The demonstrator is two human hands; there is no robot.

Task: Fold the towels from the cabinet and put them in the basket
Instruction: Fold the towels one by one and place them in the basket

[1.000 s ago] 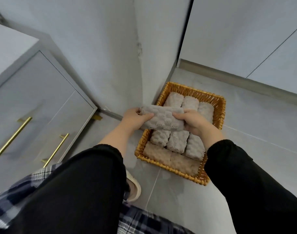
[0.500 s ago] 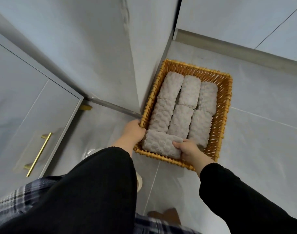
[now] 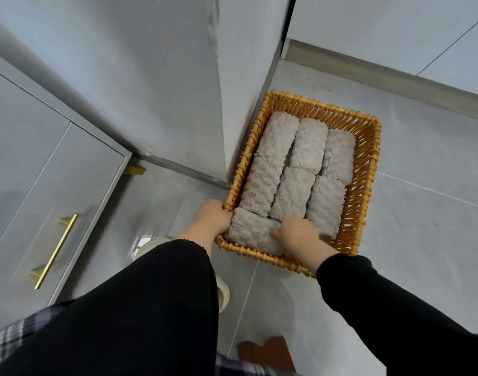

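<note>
Head camera, looking steeply down: a woven wicker basket (image 3: 366,185) sits on the grey tiled floor (image 3: 427,253), its left side close against the outer corner of a pale wall (image 3: 178,82). Inside it, six rolled towels (image 3: 292,195) of nubbly grey cloth lie packed side by side, three at the far end and three just nearer, all running lengthwise and touching one another.

A seventh grey towel (image 3: 248,232) lies crosswise at the near end of the basket, down inside the rim and against the ends of the nearer three rolls. Both hands are on it. The left hand (image 3: 212,219) is at its left end, in the basket's near-left corner, fingers curled down out of sight between the cloth and the wicker wall, clasping that end. The right hand (image 3: 297,237), blurred, covers its right end, the thumb laid along the top of the cloth and the fingers wrapped over it.

Both arms wear black sleeves (image 3: 161,308). To the left stands a grey cabinet (image 3: 28,158) with a brass bar handle (image 3: 55,251). A pale slipper (image 3: 223,294) shows beside the left sleeve, plaid cloth (image 3: 12,340) at the lower left, and a brown shape (image 3: 267,354) on the floor at the bottom edge.
</note>
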